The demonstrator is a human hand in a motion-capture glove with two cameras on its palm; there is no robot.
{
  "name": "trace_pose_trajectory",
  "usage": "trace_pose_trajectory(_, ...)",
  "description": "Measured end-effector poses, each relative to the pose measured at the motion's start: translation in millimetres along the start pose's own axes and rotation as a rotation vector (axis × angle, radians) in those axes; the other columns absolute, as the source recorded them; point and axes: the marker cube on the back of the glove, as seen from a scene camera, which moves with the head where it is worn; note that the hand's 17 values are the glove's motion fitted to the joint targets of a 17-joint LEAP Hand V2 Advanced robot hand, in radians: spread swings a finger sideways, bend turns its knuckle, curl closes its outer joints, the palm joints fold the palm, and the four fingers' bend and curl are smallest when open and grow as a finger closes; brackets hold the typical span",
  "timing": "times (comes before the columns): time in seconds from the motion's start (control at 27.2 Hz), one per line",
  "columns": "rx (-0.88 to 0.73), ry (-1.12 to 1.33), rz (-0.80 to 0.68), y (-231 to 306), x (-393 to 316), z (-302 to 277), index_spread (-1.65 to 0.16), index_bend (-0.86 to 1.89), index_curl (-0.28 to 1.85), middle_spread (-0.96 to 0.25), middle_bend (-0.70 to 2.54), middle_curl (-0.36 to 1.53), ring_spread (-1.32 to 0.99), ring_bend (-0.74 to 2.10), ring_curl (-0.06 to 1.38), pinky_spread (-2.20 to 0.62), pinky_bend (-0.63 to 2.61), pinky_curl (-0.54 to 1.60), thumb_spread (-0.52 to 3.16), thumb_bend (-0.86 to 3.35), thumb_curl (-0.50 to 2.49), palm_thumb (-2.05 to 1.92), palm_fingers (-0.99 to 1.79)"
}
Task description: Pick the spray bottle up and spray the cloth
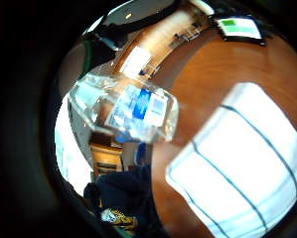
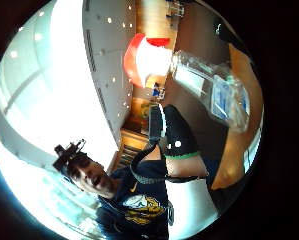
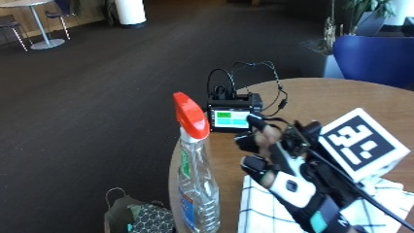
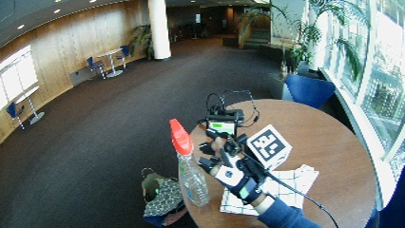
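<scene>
The spray bottle [image 3: 196, 182] stands upright at the surface's [image 3: 336, 99] left edge, the cloth [image 3: 259, 208] just right; the gloved right hand [image 3: 284, 170] faces it, fingers [image 3: 255, 143] spread, holding nothing, seemingly ready to grasp.

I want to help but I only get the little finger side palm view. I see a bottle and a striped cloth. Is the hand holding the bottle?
Observer: No. From outside, the gloved hand is beside the bottle with its fingers spread, not touching it.
Operator: What colour is the top? My view cuts it off.
Observer: The spray top is orange-red, and the bottle stands upright near the table's edge.
Operator: Where is the cloth then?
Observer: The white checked cloth lies flat on the table, under and behind the hand.
Operator: Anything else on the table?
Observer: A small device with a green screen sits beyond the hand, with cables.
</scene>
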Motion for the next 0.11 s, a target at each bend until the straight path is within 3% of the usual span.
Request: trace_pose_trajectory(0.11,0.010,-0.031,-0.011,1.4,-12.9,-19.6,-0.41,0.13,0.08,-0.08,0.46,0.43,-0.11,0.52,0.35,0.08,0.53,0.35,1.10,-0.03,0.54,0.66,0.47)
